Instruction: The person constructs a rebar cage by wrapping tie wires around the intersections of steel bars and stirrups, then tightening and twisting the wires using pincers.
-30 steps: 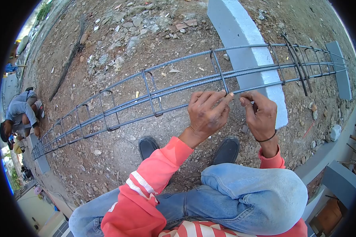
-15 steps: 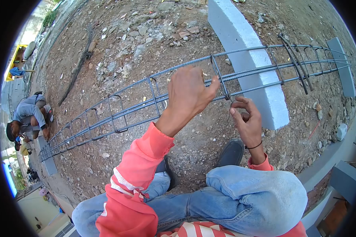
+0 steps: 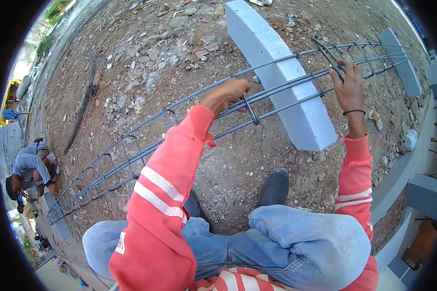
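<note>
A long rebar cage (image 3: pixel 281 113) of ribbed steel bars and square stirrups runs diagonally across the view. My left hand (image 3: pixel 232 92) reaches over the upper bar, its fingers curled around a stirrup (image 3: pixel 250 110); part of the grip is hidden. To the right, my right hand (image 3: pixel 349 92) is closed on the near end of a dark, long-handled tool that looks like pincers (image 3: pixel 327 54). The tool lies across the cage's bars.
Pale blocks (image 3: pixel 289 82) support the cage, with another block (image 3: pixel 400 63) at the far right. Rubble and stones (image 3: pixel 150 63) cover the dirt ground. A crouching person (image 3: pixel 34 162) has a hand at the cage's far left end. A low ledge (image 3: pixel 403 169) runs along the right.
My right hand has moved up and right from below the stirrup and taken hold of the pincers. My left hand has shifted slightly left relative to the stirrup. The camera view has turned.
</note>
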Demonstrator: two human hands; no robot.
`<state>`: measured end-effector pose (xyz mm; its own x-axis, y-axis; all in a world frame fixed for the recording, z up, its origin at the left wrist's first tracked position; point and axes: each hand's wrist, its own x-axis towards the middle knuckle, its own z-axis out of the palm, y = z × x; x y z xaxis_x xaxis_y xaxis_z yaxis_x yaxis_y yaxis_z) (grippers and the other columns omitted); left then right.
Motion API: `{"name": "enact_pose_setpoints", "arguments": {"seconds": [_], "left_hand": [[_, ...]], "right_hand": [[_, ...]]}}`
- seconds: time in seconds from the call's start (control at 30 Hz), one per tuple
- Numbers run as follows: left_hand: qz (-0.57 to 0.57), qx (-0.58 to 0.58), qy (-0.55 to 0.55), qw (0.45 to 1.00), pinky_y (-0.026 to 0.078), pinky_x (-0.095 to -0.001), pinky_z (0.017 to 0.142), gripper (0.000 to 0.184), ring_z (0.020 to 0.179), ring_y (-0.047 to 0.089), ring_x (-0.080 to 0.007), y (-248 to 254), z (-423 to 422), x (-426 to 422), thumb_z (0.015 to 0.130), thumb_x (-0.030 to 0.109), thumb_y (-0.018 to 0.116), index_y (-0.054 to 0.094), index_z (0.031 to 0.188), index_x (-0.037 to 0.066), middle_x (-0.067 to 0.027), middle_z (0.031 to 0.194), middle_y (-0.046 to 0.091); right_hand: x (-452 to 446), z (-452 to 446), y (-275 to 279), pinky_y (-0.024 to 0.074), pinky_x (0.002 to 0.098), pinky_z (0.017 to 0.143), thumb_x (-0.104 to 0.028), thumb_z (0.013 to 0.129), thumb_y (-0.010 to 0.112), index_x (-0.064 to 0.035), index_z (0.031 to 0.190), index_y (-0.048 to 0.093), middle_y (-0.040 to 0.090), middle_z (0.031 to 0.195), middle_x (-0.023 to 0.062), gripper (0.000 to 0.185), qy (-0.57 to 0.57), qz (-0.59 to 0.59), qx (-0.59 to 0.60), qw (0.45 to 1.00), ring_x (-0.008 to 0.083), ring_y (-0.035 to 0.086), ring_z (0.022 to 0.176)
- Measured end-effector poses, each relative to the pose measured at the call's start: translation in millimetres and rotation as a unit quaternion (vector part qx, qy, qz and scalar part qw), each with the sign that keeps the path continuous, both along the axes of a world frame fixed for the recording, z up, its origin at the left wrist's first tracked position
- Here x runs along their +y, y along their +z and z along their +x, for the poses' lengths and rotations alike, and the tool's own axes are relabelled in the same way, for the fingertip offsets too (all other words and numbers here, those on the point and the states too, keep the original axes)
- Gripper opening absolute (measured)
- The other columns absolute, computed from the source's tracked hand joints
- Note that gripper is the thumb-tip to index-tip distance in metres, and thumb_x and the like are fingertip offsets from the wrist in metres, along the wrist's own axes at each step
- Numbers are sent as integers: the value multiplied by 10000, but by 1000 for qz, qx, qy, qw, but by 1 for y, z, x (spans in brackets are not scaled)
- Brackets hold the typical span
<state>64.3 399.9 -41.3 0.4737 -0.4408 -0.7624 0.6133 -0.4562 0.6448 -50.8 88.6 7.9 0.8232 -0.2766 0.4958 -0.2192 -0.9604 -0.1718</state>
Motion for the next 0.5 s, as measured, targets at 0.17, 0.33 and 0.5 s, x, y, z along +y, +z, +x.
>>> {"name": "enact_pose_setpoints", "arguments": {"seconds": [0.17, 0.33, 0.5], "left_hand": [[37, -65, -7, 997, 676, -360, 612, 287, 804, 766, -313, 9, -2, -4, 954, 117, 441, 492, 1125, -109, -232, 984, 664], [19, -80, -26, 996, 643, -350, 590, 322, 704, 727, -242, 18, -6, 1, 953, 197, 485, 543, 1084, -91, -214, 951, 693], [-29, -66, -31, 997, 627, -343, 601, 509, 705, 710, -227, -1, 0, 6, 912, 310, 612, 579, 1217, -96, -221, 986, 696]], "right_hand": [[-74, 44, -33, 482, 505, 886, -356, 1003, 607, -84, 1156, 647, 661, 1114, 147, 314, 68, -111, 181, 975, 389, 602, 1069], [-69, 54, -31, 495, 478, 813, -336, 1023, 580, -66, 1067, 656, 671, 1053, 152, 284, 52, -153, 127, 979, 374, 627, 970], [4, 3, 38, 495, 324, 757, -164, 1050, 545, -39, 1093, 630, 654, 1023, 105, 157, 9, 146, 44, 988, 179, 612, 845]]}}
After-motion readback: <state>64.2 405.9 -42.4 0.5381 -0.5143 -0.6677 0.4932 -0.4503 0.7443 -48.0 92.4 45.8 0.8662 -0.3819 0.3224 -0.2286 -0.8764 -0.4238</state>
